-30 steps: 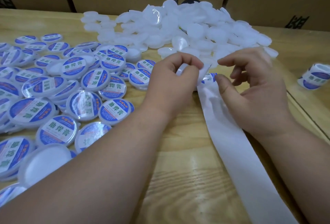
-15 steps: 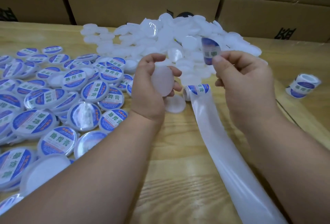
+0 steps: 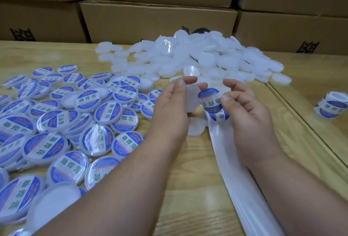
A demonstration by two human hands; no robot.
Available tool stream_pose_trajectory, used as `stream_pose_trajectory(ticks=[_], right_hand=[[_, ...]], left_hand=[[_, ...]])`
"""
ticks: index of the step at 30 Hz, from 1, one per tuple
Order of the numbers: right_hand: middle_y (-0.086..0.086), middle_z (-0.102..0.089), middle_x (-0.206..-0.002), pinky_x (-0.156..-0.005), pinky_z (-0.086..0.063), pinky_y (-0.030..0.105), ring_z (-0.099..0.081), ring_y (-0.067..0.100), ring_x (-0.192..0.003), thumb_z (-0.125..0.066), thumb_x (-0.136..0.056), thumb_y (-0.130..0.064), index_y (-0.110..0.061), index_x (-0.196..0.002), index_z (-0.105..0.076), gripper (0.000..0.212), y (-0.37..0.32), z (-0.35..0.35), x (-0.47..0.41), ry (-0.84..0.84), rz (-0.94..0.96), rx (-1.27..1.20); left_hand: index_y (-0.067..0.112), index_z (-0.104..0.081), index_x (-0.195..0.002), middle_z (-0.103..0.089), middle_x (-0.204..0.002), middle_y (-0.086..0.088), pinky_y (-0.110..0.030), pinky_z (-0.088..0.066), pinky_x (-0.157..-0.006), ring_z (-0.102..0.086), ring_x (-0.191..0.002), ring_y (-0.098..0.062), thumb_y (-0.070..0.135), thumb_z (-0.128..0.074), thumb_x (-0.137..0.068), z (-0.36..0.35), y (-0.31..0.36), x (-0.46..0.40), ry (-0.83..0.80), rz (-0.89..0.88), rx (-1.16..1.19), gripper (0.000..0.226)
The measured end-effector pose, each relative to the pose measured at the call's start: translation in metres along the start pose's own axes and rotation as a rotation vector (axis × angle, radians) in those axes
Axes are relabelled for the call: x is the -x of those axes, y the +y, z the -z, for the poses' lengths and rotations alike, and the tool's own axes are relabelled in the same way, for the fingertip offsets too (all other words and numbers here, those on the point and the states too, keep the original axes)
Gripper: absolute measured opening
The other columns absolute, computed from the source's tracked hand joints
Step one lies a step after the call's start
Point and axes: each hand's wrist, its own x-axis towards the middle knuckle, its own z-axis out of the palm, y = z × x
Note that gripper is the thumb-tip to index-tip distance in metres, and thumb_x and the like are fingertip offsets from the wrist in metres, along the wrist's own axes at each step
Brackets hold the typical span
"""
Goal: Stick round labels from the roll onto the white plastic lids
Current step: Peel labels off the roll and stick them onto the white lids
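My left hand (image 3: 172,109) holds a plain white plastic lid (image 3: 192,98) upright between thumb and fingers, above the table. My right hand (image 3: 244,111) pinches a round blue-and-white label (image 3: 210,100) and brings its edge against the lid's right side. Below them lies the label roll (image 3: 219,116), and its empty white backing strip (image 3: 243,185) trails toward me across the table. A heap of bare white lids (image 3: 197,58) lies behind my hands. Several labelled lids (image 3: 81,121) are spread out on the left.
A second label roll (image 3: 332,106) sits at the right, beyond a glass-sheet edge (image 3: 301,122) on the wooden table (image 3: 188,188). Stacked cardboard boxes (image 3: 160,21) wall off the far side. One loose white lid (image 3: 195,127) lies under my left hand.
My right hand peeled a label off the roll, lifted it, then brought it down and left to the lid. My left hand picked up a white lid and holds it raised.
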Motion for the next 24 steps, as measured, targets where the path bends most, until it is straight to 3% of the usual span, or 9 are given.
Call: stream_pose_trajectory(ticks=[4, 6, 9, 12, 16, 24], right_hand=[[0.003, -0.056, -0.139, -0.104, -0.039, 0.021, -0.042, -0.006, -0.136, -0.058, -0.089, -0.027, -0.015, -0.078, -0.075, 0.024, 0.0, -0.007, 0.003, -0.09, -0.014, -0.001], [0.0, -0.056, -0.141, -0.113, -0.039, 0.033, -0.042, -0.007, -0.136, -0.059, -0.088, -0.03, -0.013, -0.083, -0.077, 0.025, 0.002, -0.007, 0.003, -0.086, -0.023, 0.027], [-0.01, -0.056, -0.14, -0.117, -0.036, 0.043, -0.039, -0.005, -0.139, -0.062, -0.085, -0.037, -0.023, -0.084, -0.079, 0.023, 0.004, -0.008, 0.001, -0.027, -0.035, 0.107], [-0.014, -0.058, -0.136, -0.114, -0.039, 0.045, -0.042, -0.004, -0.137, -0.066, -0.085, -0.038, -0.031, -0.081, -0.079, 0.015, 0.006, -0.009, -0.001, 0.02, -0.02, 0.16], [-0.006, -0.064, -0.132, -0.112, -0.042, 0.046, -0.046, 0.002, -0.136, -0.072, -0.09, -0.029, -0.029, -0.084, -0.08, 0.01, 0.01, -0.008, -0.002, 0.022, 0.004, 0.175], [-0.006, -0.067, -0.127, -0.11, -0.044, 0.043, -0.048, 0.002, -0.134, -0.07, -0.08, -0.04, -0.032, -0.077, -0.079, 0.012, 0.01, -0.009, -0.003, 0.033, -0.002, 0.183]], left_hand=[[0.023, -0.069, -0.098, -0.078, -0.099, -0.007, -0.036, -0.047, -0.069, -0.072, -0.085, -0.023, 0.032, -0.036, -0.109, 0.001, 0.002, 0.004, -0.069, 0.032, 0.013, 0.036], [0.019, -0.07, -0.095, -0.077, -0.097, -0.012, -0.029, -0.048, -0.061, -0.069, -0.081, -0.023, 0.026, -0.035, -0.106, 0.002, 0.001, 0.003, -0.093, 0.043, 0.045, 0.037], [0.012, -0.068, -0.096, -0.075, -0.096, -0.02, -0.022, -0.049, -0.055, -0.069, -0.077, -0.024, 0.02, -0.034, -0.101, 0.003, 0.001, 0.002, -0.136, 0.101, 0.182, 0.035], [0.013, -0.068, -0.096, -0.073, -0.101, -0.025, -0.021, -0.048, -0.055, -0.068, -0.076, -0.024, 0.025, -0.04, -0.085, 0.003, -0.001, -0.001, -0.141, 0.102, 0.207, 0.032], [0.02, -0.07, -0.093, -0.069, -0.111, -0.029, -0.029, -0.045, -0.061, -0.065, -0.085, -0.029, 0.022, -0.041, -0.074, 0.002, -0.003, -0.003, -0.122, 0.102, 0.132, 0.035], [0.01, -0.065, -0.098, -0.074, -0.099, -0.024, -0.021, -0.052, -0.058, -0.071, -0.08, -0.025, 0.008, -0.038, -0.087, 0.002, -0.004, -0.002, -0.157, 0.078, 0.184, 0.029]])
